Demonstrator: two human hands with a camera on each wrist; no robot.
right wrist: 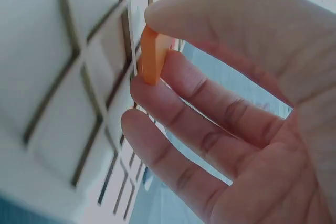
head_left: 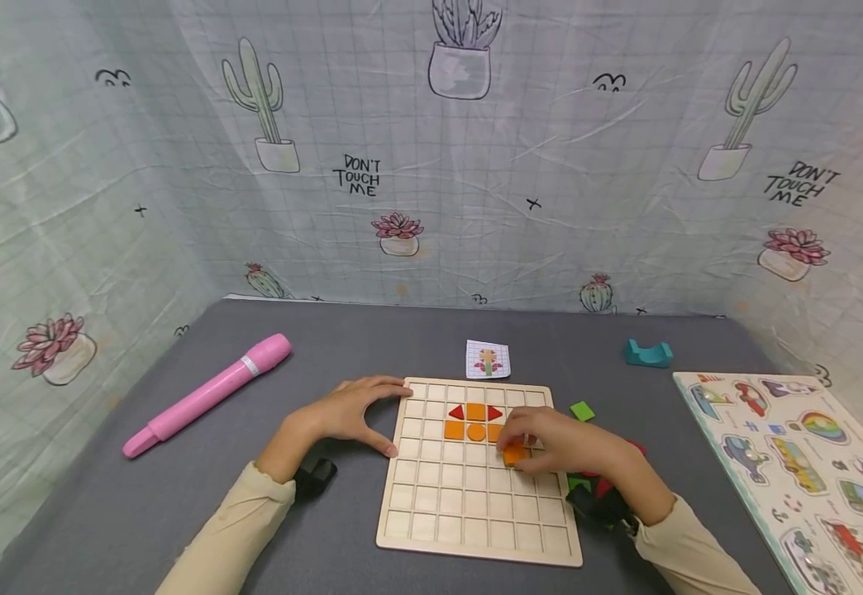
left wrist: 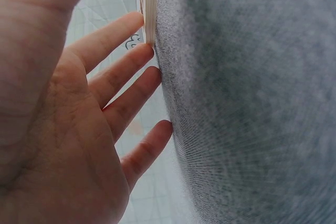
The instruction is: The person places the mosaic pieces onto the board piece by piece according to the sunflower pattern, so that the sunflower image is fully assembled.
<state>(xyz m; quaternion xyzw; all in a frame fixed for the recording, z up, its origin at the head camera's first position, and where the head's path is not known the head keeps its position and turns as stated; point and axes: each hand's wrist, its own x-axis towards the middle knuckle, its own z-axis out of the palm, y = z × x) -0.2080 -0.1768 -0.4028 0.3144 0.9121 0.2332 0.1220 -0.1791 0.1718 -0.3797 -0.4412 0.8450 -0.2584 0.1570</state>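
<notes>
Grey tabletop (head_left: 178, 496) with cactus-print cloth hung around it. Biggest thing on it is the vehicle puzzle (head_left: 796, 463) off at the right edge, then the wooden grid board (head_left: 469, 504) in the middle, long side running away from the person. Pink marker (head_left: 204, 395) lies on the left, slanted, cap end pointing up-right toward the back.

On the board there's a little cluster near the top: orange squares (head_left: 455, 430) and an orange circle, with two red triangles (head_left: 456, 411) on top pointing outward left and right. A pattern card (head_left: 488, 359) sits just behind the board, a teal block (head_left: 647, 354) further right, a green square (head_left: 582, 411) just off the board's right edge.

Left hand (head_left: 350, 413) lies flat with fingers straight, fingertips (left wrist: 149, 51) touching the board's left edge, holding nothing.

Right hand (head_left: 558, 442) is over the right part of the board, just right of the cluster. Its grip is a pinch: thumb on one face and fingers (right wrist: 178, 85) on the other of an orange piece (right wrist: 150, 56). From the wrist view the piece stands on edge, long axis roughly upright, thin side facing the camera, just above the grid cells. Can't tell its exact shape.
</notes>
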